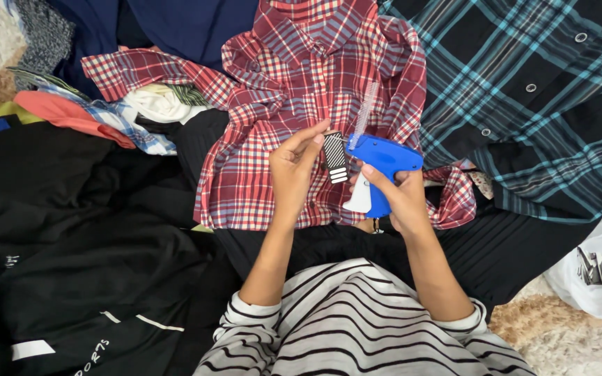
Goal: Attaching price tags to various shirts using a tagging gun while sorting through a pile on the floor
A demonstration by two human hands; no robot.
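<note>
My right hand [400, 196] grips a blue tagging gun [383, 161] with a white trigger, its needle pointing left. A strip of clear plastic fasteners [365, 108] sticks up from the gun's top. My left hand [292, 170] pinches a small black-and-white striped paper tag [334, 157] right at the needle tip. Both hands hover over a red plaid shirt [287, 104] spread out in front of me.
A dark teal-checked shirt [524, 83] lies at the right. Black garments [78, 251] cover the left, with a pile of mixed clothes [106, 111] behind them. A white plastic bag [600, 271] rests at the right edge on beige carpet [559, 338].
</note>
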